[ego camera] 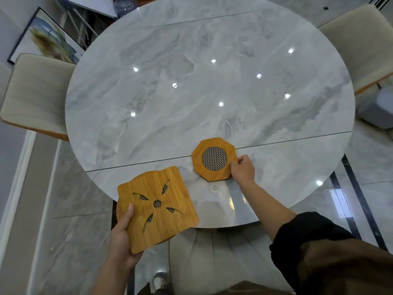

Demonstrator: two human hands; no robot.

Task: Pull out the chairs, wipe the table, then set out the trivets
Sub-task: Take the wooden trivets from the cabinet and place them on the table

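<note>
Octagonal trivet [214, 160] on near part of worktop [191, 92], right grip [242, 169] pinching its rim. Square trivet [157, 206] clamped in left grip [122, 233], partly beyond worktop edge. Risk: thumb hold loosening, square trivet dropping floorward; glossy marble letting octagonal trivet slide.

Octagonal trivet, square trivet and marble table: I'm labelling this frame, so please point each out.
octagonal trivet [214, 160]: head view, on its central mesh disc.
square trivet [157, 203]: head view, on its small central cutout.
marble table [202, 81]: head view, on the bare top.
</note>
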